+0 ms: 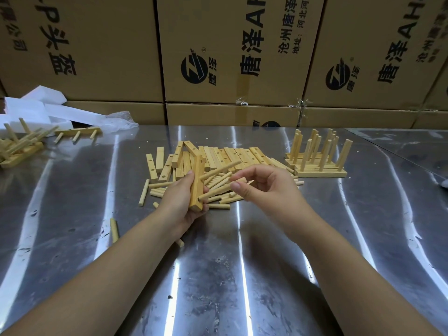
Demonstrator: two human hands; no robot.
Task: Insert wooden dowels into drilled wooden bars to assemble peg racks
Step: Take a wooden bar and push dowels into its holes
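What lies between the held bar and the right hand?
Head view: two dowels sticking out of the bar reach toward the right hand, which pinches the lower dowel; loose dowels lie beneath.

L hand (179, 202), R hand (261, 185) bare; forearms bare to frame edge; nails trimmed short.

Steel table (242, 275) with dowels (143, 195), drilled bars (232, 155)

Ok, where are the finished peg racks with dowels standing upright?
In the head view, the finished wooden peg racks stand right of centre on the steel table, beside the row of drilled wooden bars.
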